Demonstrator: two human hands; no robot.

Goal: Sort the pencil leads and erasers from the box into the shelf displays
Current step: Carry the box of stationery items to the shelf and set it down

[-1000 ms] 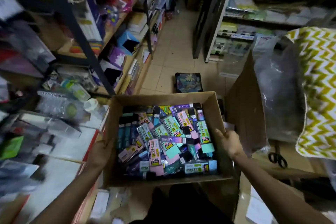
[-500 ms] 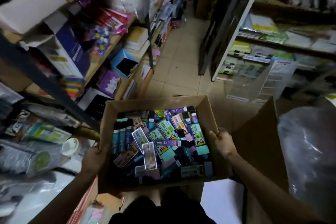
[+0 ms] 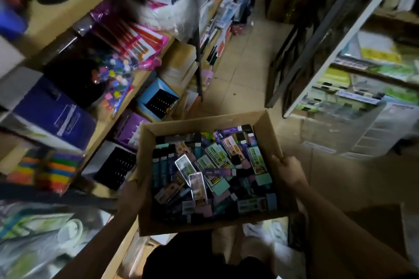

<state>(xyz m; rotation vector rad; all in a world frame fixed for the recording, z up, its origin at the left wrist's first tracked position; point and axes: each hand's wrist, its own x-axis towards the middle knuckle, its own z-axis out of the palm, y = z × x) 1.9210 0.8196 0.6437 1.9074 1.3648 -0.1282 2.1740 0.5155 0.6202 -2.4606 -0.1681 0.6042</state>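
Note:
An open cardboard box (image 3: 271,133) hangs in front of me, held up between both hands. It is full of several small flat packs of pencil leads and erasers (image 3: 213,170), in green, pink, purple and teal. My left hand (image 3: 130,197) grips the box's left wall from outside. My right hand (image 3: 288,171) clasps the right wall, thumb over the rim. Display boxes with dark slotted inserts sit on the left shelves: a blue one (image 3: 158,99) and a white one (image 3: 114,164).
Wooden shelves (image 3: 74,4) packed with stationery run along the left, with a dark metal upright (image 3: 198,52). A white-framed rack (image 3: 340,29) of paper goods stands right. A tiled aisle (image 3: 240,70) leads ahead. Clear plastic drawers (image 3: 371,129) sit at right.
The box has been lifted and carried forward and left along the aisle. The view has swung toward the left shelves. Both hands keep the same grip on its walls.

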